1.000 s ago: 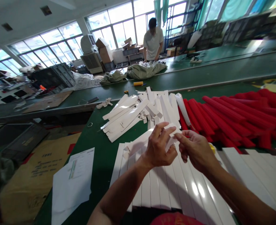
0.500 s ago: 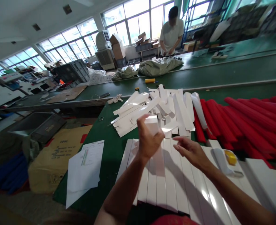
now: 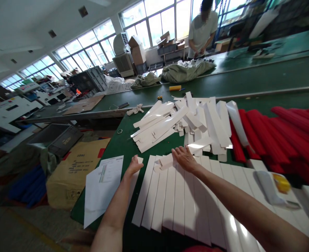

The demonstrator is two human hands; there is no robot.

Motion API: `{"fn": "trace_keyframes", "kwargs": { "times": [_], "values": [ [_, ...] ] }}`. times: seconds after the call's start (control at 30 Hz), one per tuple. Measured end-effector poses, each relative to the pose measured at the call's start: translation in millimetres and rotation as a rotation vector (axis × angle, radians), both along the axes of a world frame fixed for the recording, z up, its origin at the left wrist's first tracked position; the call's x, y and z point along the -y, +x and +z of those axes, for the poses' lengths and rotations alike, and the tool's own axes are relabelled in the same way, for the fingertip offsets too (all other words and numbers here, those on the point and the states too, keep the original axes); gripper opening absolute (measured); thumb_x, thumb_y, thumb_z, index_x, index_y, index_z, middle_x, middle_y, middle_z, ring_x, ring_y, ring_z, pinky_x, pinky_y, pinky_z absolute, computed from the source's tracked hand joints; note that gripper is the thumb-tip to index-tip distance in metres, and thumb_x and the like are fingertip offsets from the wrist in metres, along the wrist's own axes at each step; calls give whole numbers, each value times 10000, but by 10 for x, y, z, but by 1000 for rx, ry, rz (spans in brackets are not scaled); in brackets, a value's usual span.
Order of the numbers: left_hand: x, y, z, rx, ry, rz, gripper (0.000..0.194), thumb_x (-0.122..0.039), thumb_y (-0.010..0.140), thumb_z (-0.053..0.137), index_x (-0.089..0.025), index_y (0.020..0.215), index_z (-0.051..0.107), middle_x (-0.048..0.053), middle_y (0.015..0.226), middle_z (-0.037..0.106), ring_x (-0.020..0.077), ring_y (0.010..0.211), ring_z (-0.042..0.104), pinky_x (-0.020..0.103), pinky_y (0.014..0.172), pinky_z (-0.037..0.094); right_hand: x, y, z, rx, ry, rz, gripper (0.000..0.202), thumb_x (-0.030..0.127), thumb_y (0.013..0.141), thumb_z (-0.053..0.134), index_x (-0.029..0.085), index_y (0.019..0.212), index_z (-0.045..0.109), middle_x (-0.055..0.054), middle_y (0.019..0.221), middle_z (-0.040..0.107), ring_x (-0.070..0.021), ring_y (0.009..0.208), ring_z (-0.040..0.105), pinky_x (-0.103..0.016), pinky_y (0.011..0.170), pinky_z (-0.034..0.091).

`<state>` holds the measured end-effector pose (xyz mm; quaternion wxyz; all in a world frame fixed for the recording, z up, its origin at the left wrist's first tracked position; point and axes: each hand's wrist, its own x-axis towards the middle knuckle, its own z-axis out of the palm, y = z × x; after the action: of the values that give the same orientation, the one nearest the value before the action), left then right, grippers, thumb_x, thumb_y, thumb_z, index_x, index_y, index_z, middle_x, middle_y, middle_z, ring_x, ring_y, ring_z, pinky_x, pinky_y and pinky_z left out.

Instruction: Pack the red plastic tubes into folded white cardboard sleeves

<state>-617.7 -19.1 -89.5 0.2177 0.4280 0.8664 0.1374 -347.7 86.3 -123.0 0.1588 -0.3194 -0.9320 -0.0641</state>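
Observation:
My left hand (image 3: 135, 166) is closed on one end of a long white box (image 3: 134, 182), between the printed papers and a row of similar boxes. The forearm hides part of that box. My right hand (image 3: 184, 158) lies with fingers spread over the upper ends of the row of white boxes (image 3: 179, 199), beside a small folded white piece (image 3: 165, 162). Just beyond it is a loose pile of flat white card pieces (image 3: 167, 122).
Printed papers (image 3: 103, 189) lie left. Red wrapped rolls (image 3: 288, 140) and a tape dispenser (image 3: 272, 187) with yellow tape are right. A yellow roll (image 3: 175, 88) sits on the far green conveyor (image 3: 238, 82). A person (image 3: 201, 31) stands behind it.
My left hand has moved left and down with a white box, away from the row's middle. My right hand has moved left onto the row's upper ends. The view has shifted slightly.

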Motion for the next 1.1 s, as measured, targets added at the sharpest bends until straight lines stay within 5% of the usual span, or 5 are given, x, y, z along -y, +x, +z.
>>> {"fn": "trace_keyframes", "kwargs": {
  "times": [0.23,0.43,0.57,0.7,1.1],
  "values": [
    [-307,107,-226,144,139,22,370,-352,916,597,-164,1231,548,95,1242,575,228,1064,603,449,895,531,28,198,518,-116,-4,-13,152,209,930,439,124,878,554,-123,892,575,-233,831,496,-359,755,414],
    [-533,648,292,280,452,-72,527,-423,978,419,-162,1431,346,154,1361,531,246,1298,492,371,1038,439,166,534,855,-539,13,-68,180,354,938,477,179,968,453,-103,883,556,-248,847,521,-333,671,442],
    [-588,1458,761,622,803,-349,1027,-514,674,789,-158,1463,236,147,1312,562,261,1221,559,359,1024,459,244,655,806,-588,114,-142,168,320,923,503,176,984,444,-95,846,546,-254,828,518,-362,700,467],
    [-659,2137,1098,827,937,-224,712,-445,695,774,-165,1260,445,74,1046,641,197,940,669,319,850,540,328,762,792,-629,203,-203,166,311,923,496,173,994,438,-104,844,553,-253,822,519,-368,702,482],
    [-612,2693,1305,462,1024,-306,701,-354,694,751,-160,1317,494,104,1117,660,248,971,661,361,832,565,226,1890,921,-467,113,-249,418,457,886,543,145,1165,531,-181,1136,589,-301,1079,537,-445,897,466]
  ]
}}
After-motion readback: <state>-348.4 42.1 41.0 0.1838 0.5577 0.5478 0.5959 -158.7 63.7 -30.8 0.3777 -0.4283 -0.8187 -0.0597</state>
